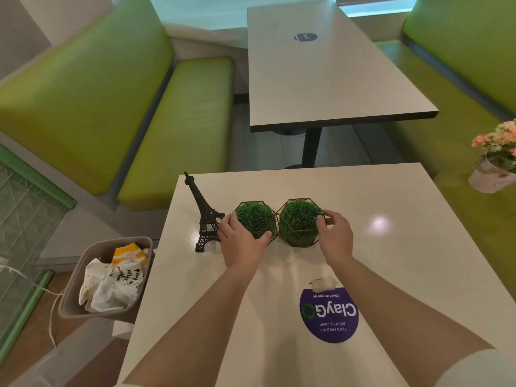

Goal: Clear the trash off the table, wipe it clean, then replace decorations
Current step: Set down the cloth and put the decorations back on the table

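Both forearms reach to twelve o'clock, left hand (242, 238) gripping the left grass pot (255, 222), right hand (334, 235) gripping its touching twin (299, 221) on the bench (391, 247)

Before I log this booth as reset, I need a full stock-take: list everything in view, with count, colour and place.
grass planters: two, green in wire frames, near table centre, side by side
tower model: one, black, left of planters
near table: one, white
sticker: one, purple, near edge
crumpled tissue: one, white, above sticker
bin: one, grey, holds wrappers, left of table
flower pot: one, pink blooms, right bench
far table: one, white
benches: green, both sides
left hand: grips left planter
right hand: grips right planter
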`<control>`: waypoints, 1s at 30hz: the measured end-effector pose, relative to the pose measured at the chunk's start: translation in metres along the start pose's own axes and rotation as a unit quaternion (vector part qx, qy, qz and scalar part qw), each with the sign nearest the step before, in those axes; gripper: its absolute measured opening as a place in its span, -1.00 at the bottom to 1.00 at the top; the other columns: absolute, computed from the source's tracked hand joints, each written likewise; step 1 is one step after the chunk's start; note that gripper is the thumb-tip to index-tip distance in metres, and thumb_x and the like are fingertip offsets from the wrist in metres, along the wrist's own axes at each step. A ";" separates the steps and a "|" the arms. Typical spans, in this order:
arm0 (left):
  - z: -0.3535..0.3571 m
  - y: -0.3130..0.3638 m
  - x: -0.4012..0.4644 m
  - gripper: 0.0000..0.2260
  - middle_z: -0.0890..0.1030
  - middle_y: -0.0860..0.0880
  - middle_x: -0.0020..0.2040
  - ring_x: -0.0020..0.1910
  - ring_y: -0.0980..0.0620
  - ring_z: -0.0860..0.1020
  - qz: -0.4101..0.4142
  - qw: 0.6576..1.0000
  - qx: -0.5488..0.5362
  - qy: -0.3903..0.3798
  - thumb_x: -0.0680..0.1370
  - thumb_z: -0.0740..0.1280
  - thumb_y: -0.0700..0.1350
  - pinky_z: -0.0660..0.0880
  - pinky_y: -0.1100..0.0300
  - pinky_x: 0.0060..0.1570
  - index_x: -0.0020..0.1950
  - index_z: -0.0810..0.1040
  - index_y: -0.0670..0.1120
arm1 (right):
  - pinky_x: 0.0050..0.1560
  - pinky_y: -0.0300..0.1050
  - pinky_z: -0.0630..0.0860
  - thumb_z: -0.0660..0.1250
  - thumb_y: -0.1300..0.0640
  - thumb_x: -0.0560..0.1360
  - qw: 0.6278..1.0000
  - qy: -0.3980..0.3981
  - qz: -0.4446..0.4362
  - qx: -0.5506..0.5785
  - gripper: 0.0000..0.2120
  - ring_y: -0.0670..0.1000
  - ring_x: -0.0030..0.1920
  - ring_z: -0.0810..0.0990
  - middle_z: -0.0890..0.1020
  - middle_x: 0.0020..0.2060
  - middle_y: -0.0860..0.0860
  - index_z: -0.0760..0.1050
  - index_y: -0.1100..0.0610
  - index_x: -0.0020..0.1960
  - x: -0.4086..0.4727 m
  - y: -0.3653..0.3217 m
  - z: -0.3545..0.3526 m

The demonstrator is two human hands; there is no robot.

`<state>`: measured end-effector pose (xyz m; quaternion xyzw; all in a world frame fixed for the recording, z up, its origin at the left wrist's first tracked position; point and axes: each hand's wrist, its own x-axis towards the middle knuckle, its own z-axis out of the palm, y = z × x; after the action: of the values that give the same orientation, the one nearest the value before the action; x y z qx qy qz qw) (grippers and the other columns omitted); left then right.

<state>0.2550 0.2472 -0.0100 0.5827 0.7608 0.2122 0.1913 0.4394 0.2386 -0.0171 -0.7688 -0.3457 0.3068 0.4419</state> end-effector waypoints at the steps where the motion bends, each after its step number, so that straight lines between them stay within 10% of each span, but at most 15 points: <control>1: 0.000 0.000 0.000 -0.10 0.16 -0.09 0.44 0.42 -0.07 0.17 -0.001 1.000 -0.003 -0.001 0.43 0.43 0.22 0.19 0.08 0.45 0.56 0.07 -0.17 | -0.08 -0.20 0.32 0.23 0.06 0.62 1.000 0.001 0.000 -0.002 -0.69 -0.04 -0.01 0.48 0.55 0.15 0.07 0.48 0.13 0.32 -0.001 0.000 0.001; 23: -0.014 0.029 -0.022 -0.17 0.04 -0.11 0.57 0.54 -0.10 0.03 0.012 0.999 0.011 -0.043 0.54 0.32 0.17 0.11 0.02 0.49 0.59 -0.06 -0.16 | 0.08 -0.16 0.33 0.08 -0.04 0.67 0.997 -0.043 0.007 -0.060 -0.57 0.08 0.34 0.42 0.40 0.40 0.08 0.33 0.09 0.48 -0.012 -0.003 -0.040; 30: -0.002 0.091 -0.056 -0.41 0.22 -0.06 0.51 0.49 -0.04 0.14 0.100 0.993 -0.017 -0.060 0.59 0.27 0.11 0.21 0.02 0.45 0.55 0.19 -0.06 | 0.11 -0.15 0.35 0.12 -0.01 0.66 0.999 0.007 -0.006 -0.048 -0.59 0.11 0.34 0.42 0.44 0.37 0.11 0.38 0.11 0.44 -0.005 0.014 -0.114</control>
<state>0.3409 0.2138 0.0442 0.6639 0.6825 0.2074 0.2246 0.5295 0.1763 0.0193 -0.7891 -0.3613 0.2818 0.4091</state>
